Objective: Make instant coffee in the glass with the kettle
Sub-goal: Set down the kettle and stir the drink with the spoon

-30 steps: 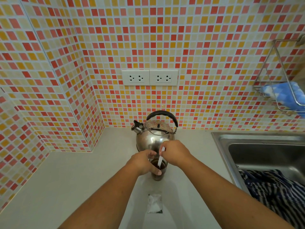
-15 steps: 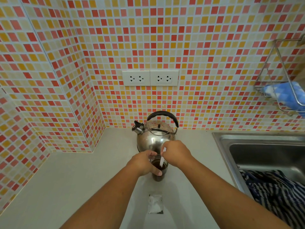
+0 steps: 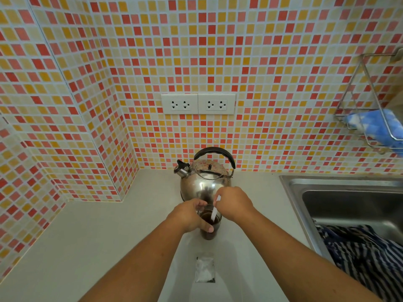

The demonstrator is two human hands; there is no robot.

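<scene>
Glass (image 3: pixel 209 233) gripped by left hand (image 3: pixel 189 216), right hand (image 3: pixel 233 203) pinching stirrer (image 3: pixel 214 214), on pale counter (image 3: pixel 91 240).

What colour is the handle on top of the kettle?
Black, arching over the shiny silver kettle; the head view shows the handle clearly.

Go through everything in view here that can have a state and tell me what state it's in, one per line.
glass: upright on the counter, holding dark liquid
white stirrer: dipped into the glass
left hand: gripping the glass
right hand: pinching the stirrer
kettle: upright behind the glass, lid on
clear sachet: lying flat on the counter
wall sockets: nothing plugged in
sink: striped cloth inside
wire rack: holding a blue cloth
</scene>
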